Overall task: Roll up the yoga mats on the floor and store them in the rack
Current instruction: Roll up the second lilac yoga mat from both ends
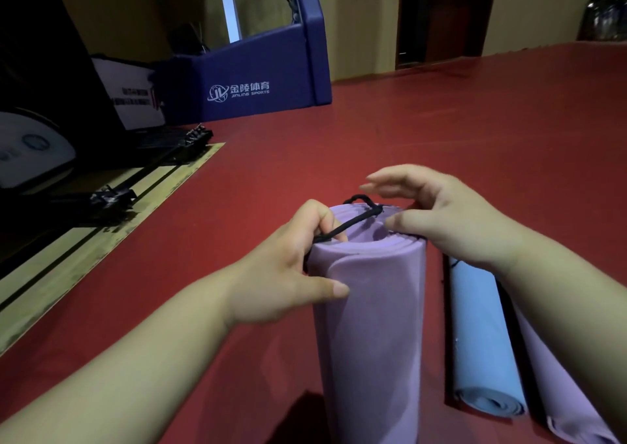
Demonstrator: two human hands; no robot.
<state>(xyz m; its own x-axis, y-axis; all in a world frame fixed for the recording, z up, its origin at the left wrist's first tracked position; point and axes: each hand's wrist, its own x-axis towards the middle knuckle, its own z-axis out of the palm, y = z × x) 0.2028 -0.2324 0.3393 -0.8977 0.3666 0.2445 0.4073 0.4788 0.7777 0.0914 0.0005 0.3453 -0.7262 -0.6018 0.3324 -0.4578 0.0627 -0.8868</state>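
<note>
On the red floor (475, 121) a rolled purple mat (369, 324) stands upright; left hand (288, 274) grips its top rim, fingers curled over a black cord (342, 228); right hand (451, 219) spread loosely, thumb touching the rim.

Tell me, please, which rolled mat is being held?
The purple mat in the centre, gripped by the left hand; the blue mat and other purple mat lie on the floor.

Head view, forward-down, close over floor (441, 131)

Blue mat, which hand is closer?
Right. The right hand sits just beside the blue mat; the left hand holds the black cord across the purple mat from it.
</note>
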